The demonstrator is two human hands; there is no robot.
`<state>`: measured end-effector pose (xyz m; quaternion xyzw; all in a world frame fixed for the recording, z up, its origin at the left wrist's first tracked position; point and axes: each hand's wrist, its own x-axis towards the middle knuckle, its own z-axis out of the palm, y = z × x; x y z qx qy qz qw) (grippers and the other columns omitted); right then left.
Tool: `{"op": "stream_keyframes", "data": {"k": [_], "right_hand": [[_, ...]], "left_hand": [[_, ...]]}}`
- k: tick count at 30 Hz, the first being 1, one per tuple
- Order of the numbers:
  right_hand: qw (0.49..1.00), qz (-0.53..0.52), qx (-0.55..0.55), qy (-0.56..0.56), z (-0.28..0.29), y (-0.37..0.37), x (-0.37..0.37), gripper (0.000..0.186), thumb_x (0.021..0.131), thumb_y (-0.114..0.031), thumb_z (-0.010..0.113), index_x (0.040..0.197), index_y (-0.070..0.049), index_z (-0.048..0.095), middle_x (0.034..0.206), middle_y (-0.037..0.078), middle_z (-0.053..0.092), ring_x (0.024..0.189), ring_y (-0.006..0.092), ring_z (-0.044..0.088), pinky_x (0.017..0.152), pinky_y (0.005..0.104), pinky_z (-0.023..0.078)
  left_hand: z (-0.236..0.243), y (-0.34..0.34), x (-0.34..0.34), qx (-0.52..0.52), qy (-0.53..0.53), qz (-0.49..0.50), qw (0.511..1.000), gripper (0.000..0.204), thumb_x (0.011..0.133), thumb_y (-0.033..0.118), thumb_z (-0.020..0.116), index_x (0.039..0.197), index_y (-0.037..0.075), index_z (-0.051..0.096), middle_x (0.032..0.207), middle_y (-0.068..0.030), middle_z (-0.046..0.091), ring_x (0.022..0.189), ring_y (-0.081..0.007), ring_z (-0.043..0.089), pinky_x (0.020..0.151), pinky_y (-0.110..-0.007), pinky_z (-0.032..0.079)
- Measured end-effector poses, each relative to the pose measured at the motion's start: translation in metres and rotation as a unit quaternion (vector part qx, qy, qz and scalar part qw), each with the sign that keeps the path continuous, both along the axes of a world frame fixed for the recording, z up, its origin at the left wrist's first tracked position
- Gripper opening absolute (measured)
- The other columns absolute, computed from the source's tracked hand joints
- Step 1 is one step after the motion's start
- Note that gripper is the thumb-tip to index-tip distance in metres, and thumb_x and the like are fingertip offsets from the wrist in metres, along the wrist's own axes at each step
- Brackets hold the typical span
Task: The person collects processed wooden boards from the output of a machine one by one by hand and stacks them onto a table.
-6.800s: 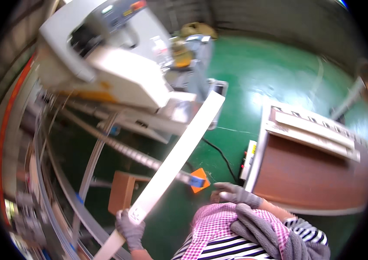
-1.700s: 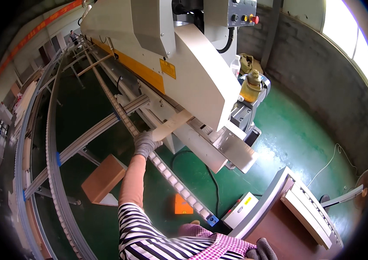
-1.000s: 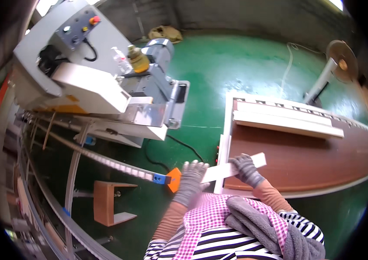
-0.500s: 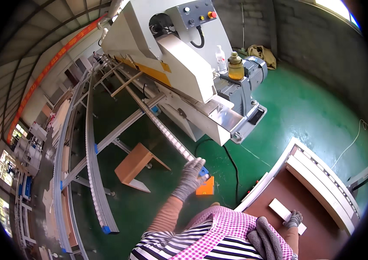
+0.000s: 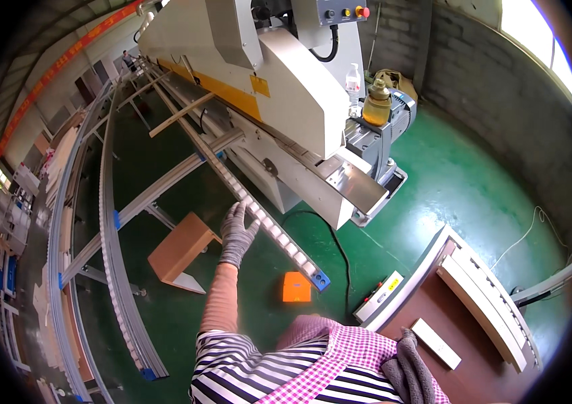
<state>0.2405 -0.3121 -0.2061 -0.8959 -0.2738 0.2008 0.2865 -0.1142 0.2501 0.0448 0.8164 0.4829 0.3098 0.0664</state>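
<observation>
My left hand (image 5: pixel 237 232), in a grey glove, reaches forward with its fingers spread and rests on the long white roller rail (image 5: pixel 269 229) beside the big white and yellow machine (image 5: pixel 265 87). It holds nothing. A narrow wooden strip (image 5: pixel 181 114) lies across the rail farther up, by the machine's side. Of my right arm only a bunched grey sleeve (image 5: pixel 404 357) shows at the lower right, and the hand itself is hidden. A short white strip (image 5: pixel 436 343) lies on the brown table (image 5: pixel 474 337) close to that sleeve.
An orange box (image 5: pixel 296 287) sits on the green floor by the rail's blue end. A small wooden stool (image 5: pixel 181 252) stands left of my arm. Curved roller tracks (image 5: pixel 107 269) run along the left. White strips (image 5: pixel 484 296) are stacked on the table's far edge.
The view has swung back toward the machine. My left hand has moved forward along the roller rail. My right hand, which was by the white strip on the table, has dropped out of sight.
</observation>
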Motion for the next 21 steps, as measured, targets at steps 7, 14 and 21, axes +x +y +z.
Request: {"op": "stream_keyframes", "data": {"k": [7,14,21], "right_hand": [[0.951,0.201,0.147,-0.182,0.189,0.157,-0.046,0.034,0.080,-0.002,0.061,0.113,-0.011,0.060,0.095,0.017,0.066,0.085,0.0381,0.064,0.072,0.0461,0.053],[0.728,0.541,0.344,-0.241,0.501,0.352,-0.136,0.033,0.074,-0.025,0.073,0.104,-0.022,0.062,0.085,0.011,0.061,0.067,0.0239,0.064,0.066,0.0390,0.056],[0.716,0.602,0.349,-0.051,0.540,0.351,-0.173,0.040,0.078,-0.028,0.071,0.115,-0.025,0.056,0.084,0.011,0.061,0.066,0.0237,0.064,0.065,0.0402,0.058]], "left_hand": [[-0.024,0.076,0.000,-0.038,0.011,-0.008,0.999,0.069,0.080,0.032,0.076,0.139,0.007,0.049,0.140,-0.0190,0.049,0.126,-0.0356,0.050,0.109,-0.039,0.040],[-0.072,0.106,0.044,-0.060,0.105,-0.015,0.993,0.073,0.085,0.046,0.068,0.142,0.008,0.045,0.141,-0.0229,0.047,0.134,-0.0386,0.040,0.115,-0.047,0.030],[-0.064,0.101,0.055,-0.018,0.147,-0.017,0.989,0.069,0.085,0.046,0.067,0.141,0.010,0.047,0.140,-0.0144,0.050,0.136,-0.0373,0.037,0.116,-0.048,0.026]]}}
